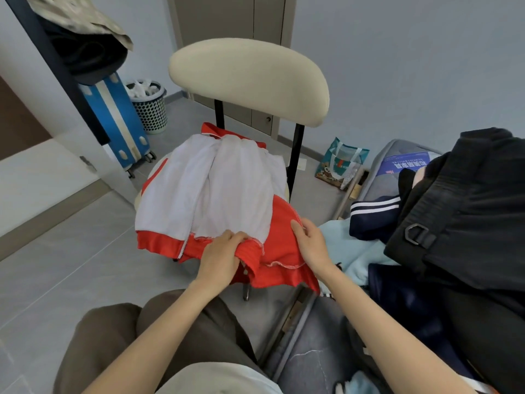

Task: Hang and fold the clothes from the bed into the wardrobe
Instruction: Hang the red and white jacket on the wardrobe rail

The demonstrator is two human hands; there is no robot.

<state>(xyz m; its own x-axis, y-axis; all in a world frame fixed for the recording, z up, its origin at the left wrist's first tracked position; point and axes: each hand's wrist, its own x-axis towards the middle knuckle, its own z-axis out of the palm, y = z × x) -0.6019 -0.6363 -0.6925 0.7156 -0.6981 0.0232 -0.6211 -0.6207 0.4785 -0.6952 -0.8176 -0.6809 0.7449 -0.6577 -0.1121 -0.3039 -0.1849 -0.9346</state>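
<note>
Jacket (216,189) lengthwise on chair (250,78), collar toward backrest.

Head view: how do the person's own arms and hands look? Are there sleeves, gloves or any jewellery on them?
Both forearms are bare up to the frame's lower edge; no sleeve shows on them. The left hand and the right hand wear no gloves, and no ring, watch or bracelet is visible on the fingers or wrists.
</note>
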